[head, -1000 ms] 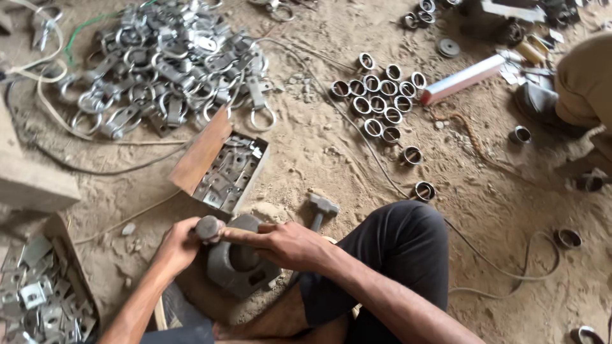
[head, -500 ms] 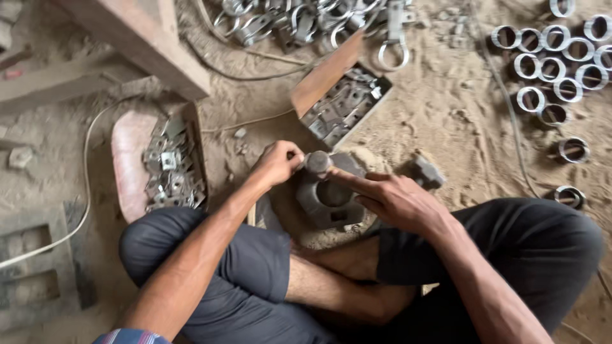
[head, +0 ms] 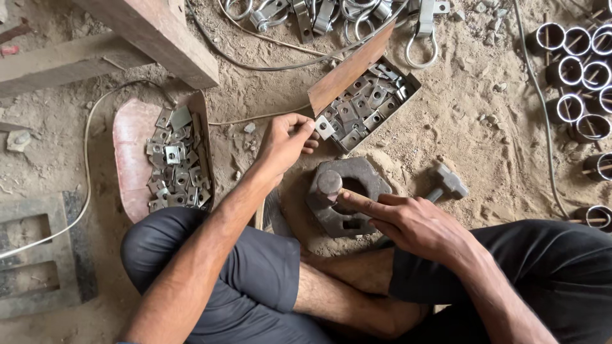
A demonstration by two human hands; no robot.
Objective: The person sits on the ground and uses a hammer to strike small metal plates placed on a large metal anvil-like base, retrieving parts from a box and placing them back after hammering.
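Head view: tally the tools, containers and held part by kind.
Grey metal hammer: 1
Dark iron die block: 1
Brown cardboard box of plates: 1
Reddish tray of plates: 1
Small square metal plate in left hand: 1
Total: 5

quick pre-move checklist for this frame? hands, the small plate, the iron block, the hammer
1. Left hand grips a small square plate by its fingertips: ok.
2. Plate is free of the cardboard box of plates: cannot tell, it sits right at the box edge.
3. Right hand steadies the iron block, index finger at its round peg: ok.
4. Block's opening is free for a plate: not ok, the right index finger lies across it.
5. Hammer lies on the sand beside the block, untouched: ok.
6. Second pile of plates on the tray by the left knee is clear of both hands: ok.
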